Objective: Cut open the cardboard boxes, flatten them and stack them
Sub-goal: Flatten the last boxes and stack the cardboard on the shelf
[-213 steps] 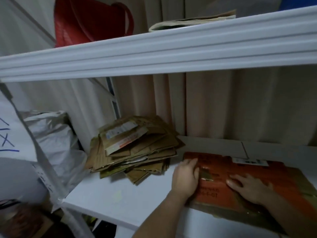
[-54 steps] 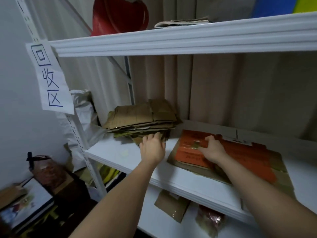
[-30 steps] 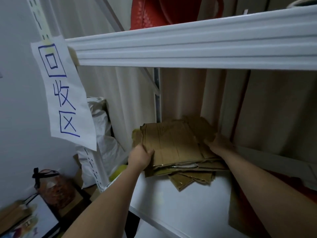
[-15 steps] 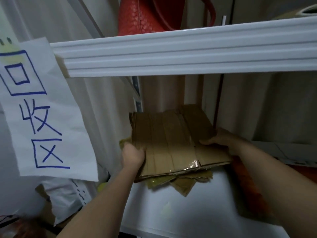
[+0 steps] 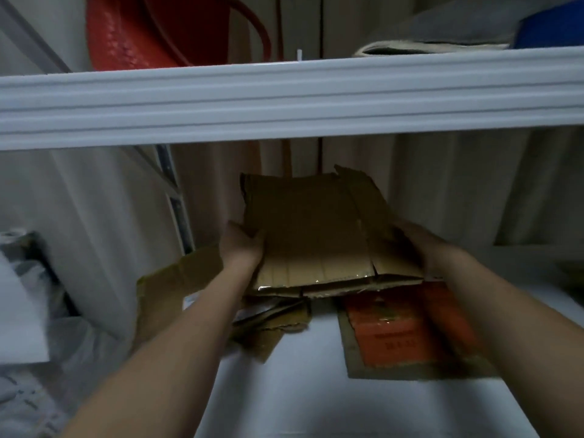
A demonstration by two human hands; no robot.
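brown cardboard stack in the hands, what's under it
Under the lifted stack a few loose brown cardboard pieces lie on the white shelf, and the orange flattened box reaches beneath its right edge. Anything farther back is covered.

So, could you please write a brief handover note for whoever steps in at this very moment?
Left hand grips the left edge of the bundle of flattened brown cardboard; right hand holds its right edge. The bundle is lifted above the white shelf.
Loose brown pieces lie beneath it; the flattened orange box lies on the shelf to the right, partly under the bundle.
Done: these boxes are flattened.
Left: probably set the bundle on the orange box and gather the loose pieces into one stack.
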